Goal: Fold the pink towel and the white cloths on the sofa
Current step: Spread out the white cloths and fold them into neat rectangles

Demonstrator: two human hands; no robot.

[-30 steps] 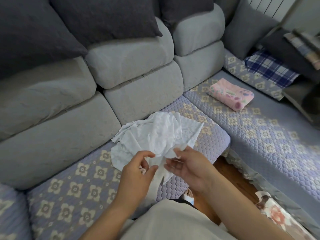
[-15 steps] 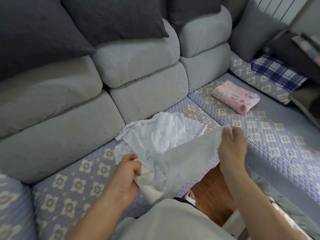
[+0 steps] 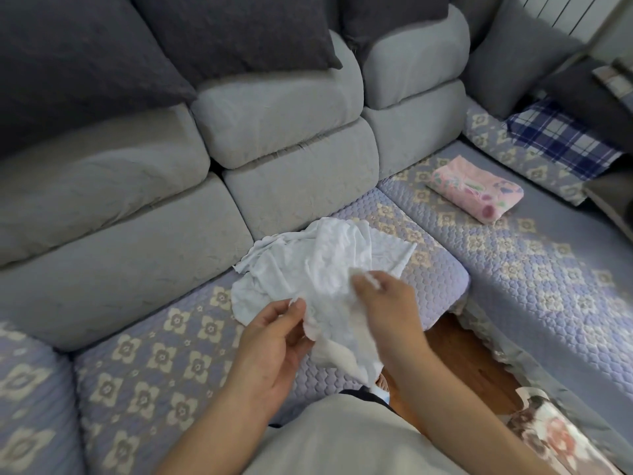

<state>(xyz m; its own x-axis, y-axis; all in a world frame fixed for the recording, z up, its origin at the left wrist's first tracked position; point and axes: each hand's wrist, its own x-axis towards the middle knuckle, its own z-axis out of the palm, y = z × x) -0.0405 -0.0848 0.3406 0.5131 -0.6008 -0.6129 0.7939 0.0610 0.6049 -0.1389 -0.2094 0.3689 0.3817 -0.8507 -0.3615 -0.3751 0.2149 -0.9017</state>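
Just above the sofa point(image 3: 342, 207) seat, both hands pinched one crumpled white cloth point(image 3: 337, 323): left hand point(image 3: 274, 341) at its near edge, right hand point(image 3: 387, 303) at a corner. More white cloths point(image 3: 308, 255) lay heaped behind. Well to the right, the pink towel point(image 3: 476, 188) sat folded.

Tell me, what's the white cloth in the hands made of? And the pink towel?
The white cloth looks like thin woven cotton, matte: it crumples into fine wrinkles and hangs limp. The pink towel looks like soft, fuzzy terry with a printed pattern; folded, it sits thick. Neither fibre is certain.
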